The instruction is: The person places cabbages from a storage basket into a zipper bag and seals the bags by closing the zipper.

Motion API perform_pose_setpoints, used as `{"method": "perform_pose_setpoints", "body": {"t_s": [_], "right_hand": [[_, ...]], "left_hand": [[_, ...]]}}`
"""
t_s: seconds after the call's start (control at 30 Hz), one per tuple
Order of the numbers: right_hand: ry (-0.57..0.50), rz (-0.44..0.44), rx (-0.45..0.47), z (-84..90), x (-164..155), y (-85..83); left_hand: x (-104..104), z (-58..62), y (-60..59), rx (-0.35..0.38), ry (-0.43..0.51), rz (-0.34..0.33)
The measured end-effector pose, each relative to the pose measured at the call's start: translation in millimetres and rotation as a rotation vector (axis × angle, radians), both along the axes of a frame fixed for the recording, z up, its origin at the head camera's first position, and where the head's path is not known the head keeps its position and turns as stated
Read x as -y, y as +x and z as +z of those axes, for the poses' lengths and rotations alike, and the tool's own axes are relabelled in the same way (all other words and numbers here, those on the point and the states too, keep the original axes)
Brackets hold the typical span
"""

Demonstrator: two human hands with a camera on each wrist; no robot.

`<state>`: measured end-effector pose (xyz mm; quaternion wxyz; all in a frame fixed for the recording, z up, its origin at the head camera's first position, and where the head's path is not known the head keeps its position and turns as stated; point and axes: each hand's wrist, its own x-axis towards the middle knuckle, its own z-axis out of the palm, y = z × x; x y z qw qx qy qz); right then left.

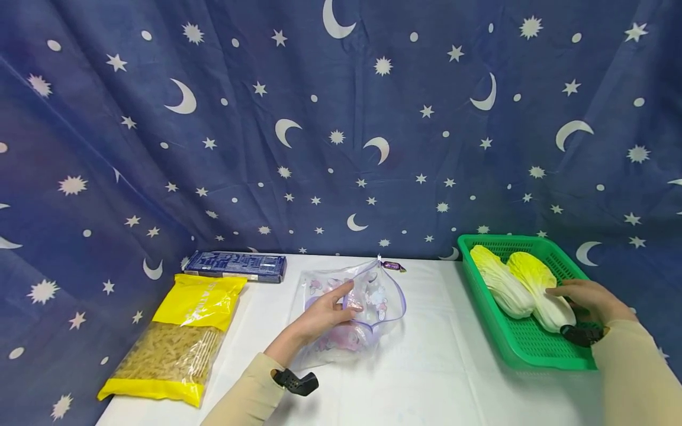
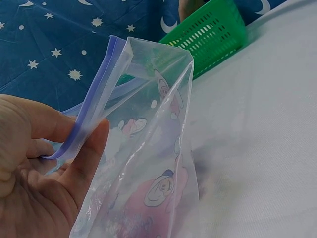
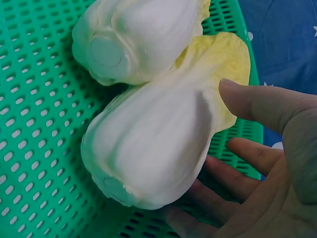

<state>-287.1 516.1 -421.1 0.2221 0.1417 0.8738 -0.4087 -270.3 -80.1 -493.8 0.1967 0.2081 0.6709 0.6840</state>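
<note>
My left hand (image 1: 325, 313) pinches the purple zip edge of a clear zip bag (image 2: 143, 163) printed with pink cartoon figures. Its mouth stands apart, facing right, in the head view. On the right, my right hand (image 3: 262, 158) is beside the nearer of two Chinese cabbages (image 3: 148, 144), with the thumb near its yellow leaves and the fingers spread along its underside. Both cabbages lie in a green plastic basket (image 3: 39, 129). The other cabbage (image 1: 501, 281) lies to the left in the head view, against its neighbour.
A yellow bag of pasta (image 1: 176, 337) lies on the left of the white table (image 1: 426, 378). Behind it is a flat blue box (image 1: 237, 266). A small purple wrapped candy (image 1: 393, 266) lies behind the zip bag, near the starry curtain (image 1: 341, 148).
</note>
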Motion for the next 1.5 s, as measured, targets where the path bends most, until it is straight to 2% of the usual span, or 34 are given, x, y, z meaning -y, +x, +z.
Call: {"method": "perform_pose_setpoints", "body": {"t_s": [0.27, 0.6, 1.5], "right_hand": [[-0.006, 0.068, 0.028, -8.3, -1.8, 1.1], [-0.037, 0.045, 0.034, -12.5, 2.4, 0.3], [-0.045, 0.095, 0.03, -13.7, 2.1, 0.6]], "left_hand": [[-0.5, -0.9, 1.2, 0.003, -0.018, -0.002], [-1.8, -1.7, 2.2, 0.01, -0.008, -0.006], [-5.0, -1.8, 4.4, 0.007, -0.025, 0.011]]}}
